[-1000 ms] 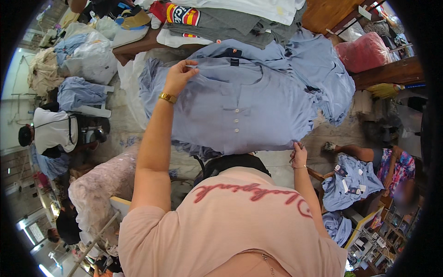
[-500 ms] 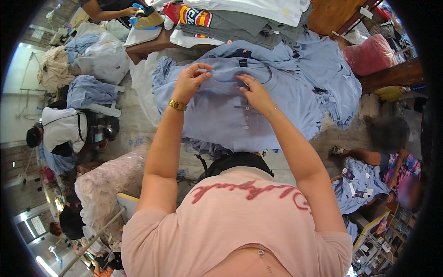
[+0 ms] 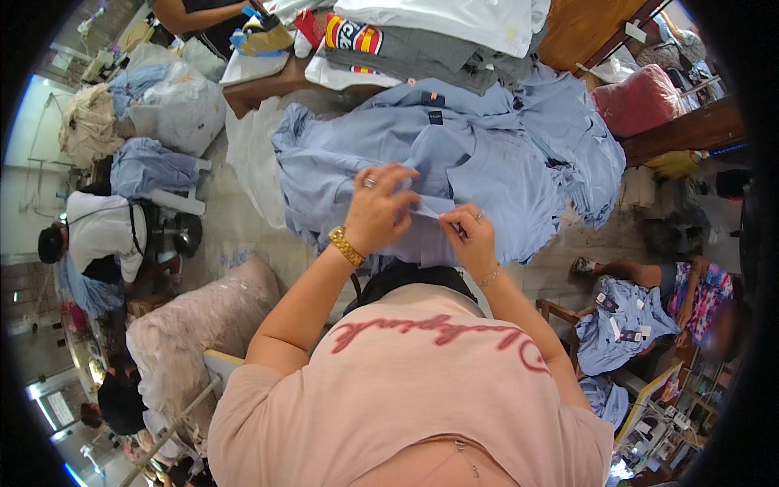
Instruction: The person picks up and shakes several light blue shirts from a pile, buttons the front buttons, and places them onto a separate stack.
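A light blue shirt [image 3: 503,191] with a dark neck label lies on top of more blue garments in front of me. My right hand [image 3: 472,237] pinches a raised edge of the shirt's front, between thumb and forefinger. Just left of it, my left hand [image 3: 380,209] is over the same fold, its fingers bent but apart and slightly blurred; it wears a ring and a gold watch [image 3: 346,246]. A strip of the cloth stretches between the two hands. The buttons along the front are hidden from view.
Folded white and grey garments [image 3: 454,61] are stacked on a brown table [image 3: 243,99] beyond the shirt. A wrapped bundle [image 3: 195,329] stands at left, and a red bundle [image 3: 637,109] at far right. Other people sit at left and right; one at right has a blue garment [image 3: 621,325].
Both hands have come down from the collar toward me. My right hand now grips the shirt's front edge, and the cloth near the collar is folded and lifted.
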{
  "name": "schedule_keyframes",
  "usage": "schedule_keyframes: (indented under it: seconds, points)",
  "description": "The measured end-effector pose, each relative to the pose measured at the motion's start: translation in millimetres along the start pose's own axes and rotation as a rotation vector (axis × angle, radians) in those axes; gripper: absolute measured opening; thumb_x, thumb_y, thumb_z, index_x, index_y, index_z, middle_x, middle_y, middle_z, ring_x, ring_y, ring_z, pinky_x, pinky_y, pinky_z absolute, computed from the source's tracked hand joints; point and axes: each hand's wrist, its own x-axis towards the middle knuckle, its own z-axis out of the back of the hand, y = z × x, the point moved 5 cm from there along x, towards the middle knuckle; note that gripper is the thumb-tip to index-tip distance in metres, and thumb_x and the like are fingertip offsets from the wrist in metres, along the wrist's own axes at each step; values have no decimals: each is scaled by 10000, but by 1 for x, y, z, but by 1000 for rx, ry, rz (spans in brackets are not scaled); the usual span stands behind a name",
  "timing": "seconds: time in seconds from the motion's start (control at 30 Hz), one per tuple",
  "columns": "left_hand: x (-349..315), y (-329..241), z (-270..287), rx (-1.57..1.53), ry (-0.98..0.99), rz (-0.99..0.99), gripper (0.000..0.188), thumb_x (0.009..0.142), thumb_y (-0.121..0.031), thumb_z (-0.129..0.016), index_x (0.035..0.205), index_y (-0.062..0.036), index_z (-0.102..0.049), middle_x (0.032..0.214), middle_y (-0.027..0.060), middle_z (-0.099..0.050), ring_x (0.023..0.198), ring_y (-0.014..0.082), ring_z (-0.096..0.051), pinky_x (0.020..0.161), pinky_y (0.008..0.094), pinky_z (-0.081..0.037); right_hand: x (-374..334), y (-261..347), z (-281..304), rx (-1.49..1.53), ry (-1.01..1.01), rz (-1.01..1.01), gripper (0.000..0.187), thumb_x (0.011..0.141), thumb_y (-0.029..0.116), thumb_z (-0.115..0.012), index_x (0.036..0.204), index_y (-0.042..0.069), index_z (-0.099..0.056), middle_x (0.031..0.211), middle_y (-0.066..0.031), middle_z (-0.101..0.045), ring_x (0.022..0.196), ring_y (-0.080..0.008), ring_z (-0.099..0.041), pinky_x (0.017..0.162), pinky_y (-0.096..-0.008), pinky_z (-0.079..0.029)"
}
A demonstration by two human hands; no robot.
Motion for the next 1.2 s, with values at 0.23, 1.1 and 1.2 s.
schedule_keyframes:
  seconds: [0.23, 1.1, 1.2]
  points:
    - [15, -30, 4, -292, 272, -405, 56, 681, -129, -631, 696, -105, -582, 661, 34, -496, 756, 238, -506, 844, 364, -385, -19, 23, 18, 54, 63, -213, 81, 734, 38, -607, 814, 36, -609, 672, -78, -468, 549, -185, -456, 503, -287, -374]
    - [98, 21, 26, -586, 616, 42, 280, 762, -289, -608, 872, -33, -634, 814, 75, -628, 756, 149, -559, 717, 268, -432, -4, 11, 90, 905, -44, -679, 76, 789, 61, -540, 837, 17, -579, 733, -33, -562, 413, -64, -380, 419, -203, -316]
    - [145, 38, 98, 168, 189, -466, 503, 540, -18, -614, 1040, -45, -566, 1086, 125, -564, 1064, 289, -489, 898, 367, -393, 12, 10, 113, 915, -76, -609, 97, 791, 54, -531, 868, 17, -577, 774, -50, -575, 399, -72, -375, 408, -214, -305]
